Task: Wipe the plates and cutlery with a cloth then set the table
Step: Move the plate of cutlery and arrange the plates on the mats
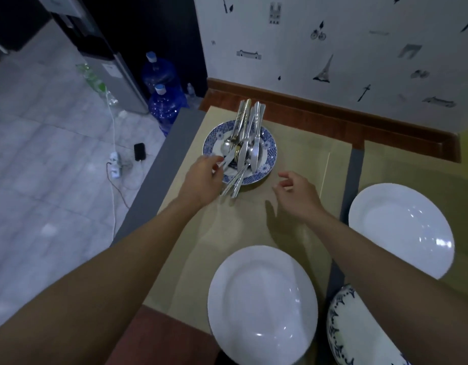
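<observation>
Cutlery (244, 143) piled on blue plate (270, 156), upper centre, on counter (301, 159). Left hand (205, 177) grip pinches one piece at pile's edge; right hand (297, 194) grip apart, empty. White plates (261, 304) look laid, lower centre and right; cutlery not yet placed. No cloth seen.

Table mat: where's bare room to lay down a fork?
Bare mat lies between the blue plate and the near white plate, under the right hand, and right of the blue plate. Crowded: cutlery pile, left hand.
</observation>
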